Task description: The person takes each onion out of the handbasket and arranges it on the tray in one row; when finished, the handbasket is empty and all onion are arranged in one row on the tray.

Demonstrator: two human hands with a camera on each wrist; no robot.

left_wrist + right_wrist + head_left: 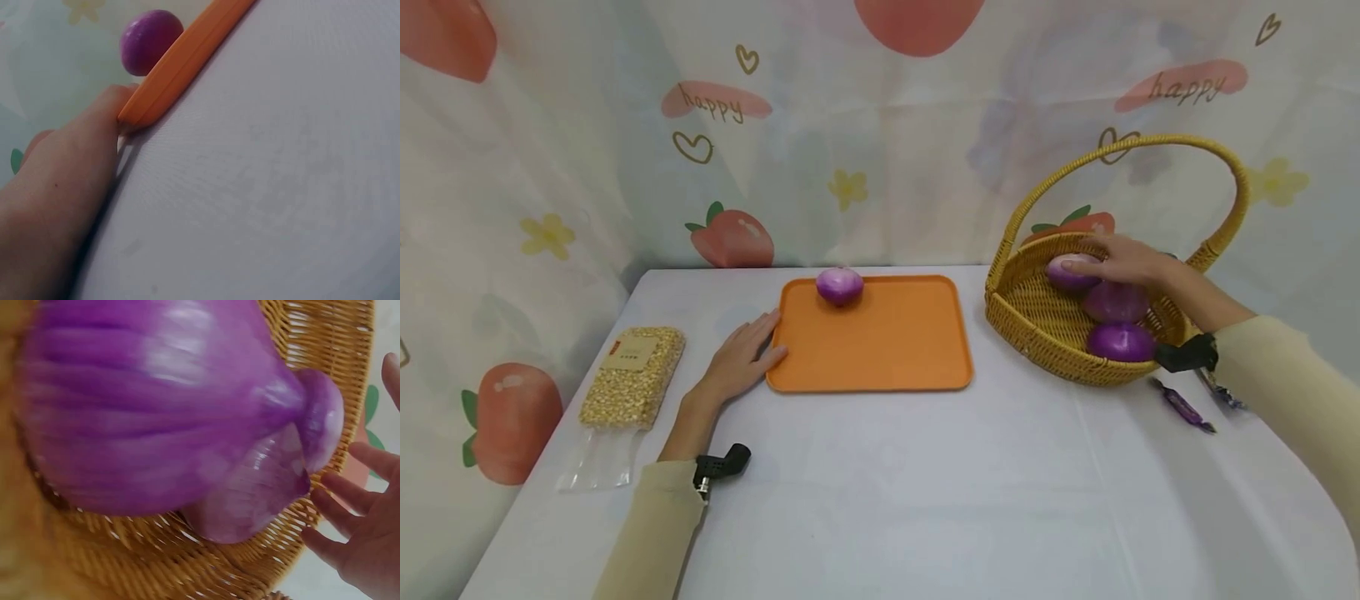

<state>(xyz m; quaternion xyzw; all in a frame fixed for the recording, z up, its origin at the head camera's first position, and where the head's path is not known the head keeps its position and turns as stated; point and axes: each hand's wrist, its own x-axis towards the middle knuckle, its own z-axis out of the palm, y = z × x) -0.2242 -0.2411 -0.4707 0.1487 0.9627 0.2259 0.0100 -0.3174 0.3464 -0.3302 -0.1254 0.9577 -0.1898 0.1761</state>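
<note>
Beige sleeves: the left sleeve (655, 525) and the right sleeve (1292, 400) come in from the near side, each with a black camera at the wrist.
White table: pale cloth covers the table (910, 500) that carries everything.
Bag: yellow kernels fill a clear bag (628, 383) at the left; its limp end points toward the person.
Candy: a purple wrapped candy (1183, 408) lies beside the basket on its near right side; another wrapped piece is partly hidden by the right sleeve.
Left hand: the left hand (739, 358) rests against the tray's left edge, fingers extended over the rim, gripping nothing.
Orange tray: the tray (880, 358) lies flat at the middle, between the bag and the basket.
Wicker basket: the basket (1045, 342) stands at the right under a tall arched handle.
Onions inside: the near onion (1122, 342), the middle onion (1116, 302) and the far onion (1060, 279) sit close together in the basket.
Right hand: the right hand (1123, 262) reaches over the far onion, fingers stretched and spread, not curled round it; whether they touch it, one cannot tell.
Onion outside: a purple-white onion (840, 286) sits at the tray's far rim, left of centre.
Backdrop: printed cloth (917, 150) hangs behind, with strawberries, flowers and "happy".
</note>
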